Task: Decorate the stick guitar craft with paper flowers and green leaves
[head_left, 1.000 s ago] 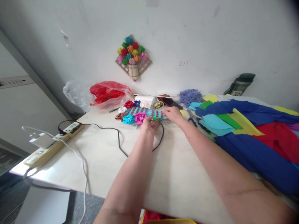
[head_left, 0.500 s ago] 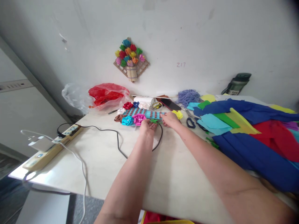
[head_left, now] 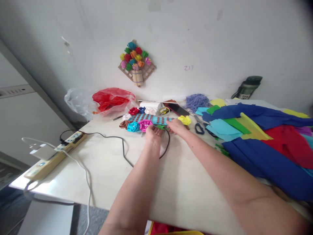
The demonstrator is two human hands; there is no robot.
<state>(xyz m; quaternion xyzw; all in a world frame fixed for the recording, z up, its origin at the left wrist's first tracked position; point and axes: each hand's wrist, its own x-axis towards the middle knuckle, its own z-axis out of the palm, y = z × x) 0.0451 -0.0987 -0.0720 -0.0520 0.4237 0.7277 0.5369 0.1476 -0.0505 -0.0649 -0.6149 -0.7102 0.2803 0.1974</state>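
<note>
Left hand (head_left: 154, 132): palm up at the near edge of the blue-and-brown woven panel (head_left: 156, 120), thumb raised near the magenta flower (head_left: 146, 125), fingers loosely curled by a green leaf-like piece (head_left: 160, 127). Grip on it not confirmed.
Right hand (head_left: 178, 126): fingers bent and close together at the panel's right part; fingertip gap too small to read, cannot tell what is pinched.

Clock centred on the panel, 12 toward the wall. Panel lies flat on the table (head_left: 181, 182), ahead of both forearms. Green piece at 5, magenta flower at 8, turquoise flower (head_left: 133, 126) near 9, red flower (head_left: 134, 111) at 10, yellow flower (head_left: 184, 120) at 3, just beside the right hand. Black cord (head_left: 168, 143) loops at 5, close by the left hand. Scissors (head_left: 199, 128) beyond the yellow flower.

Handling, estimated: panel light, flexible, prone to sag; best supported from beneath or held by its bare woven edge. Flowers look papery, likely to crush; pinch low, at the base, never across petals. Green piece thin, easily creased.
</note>
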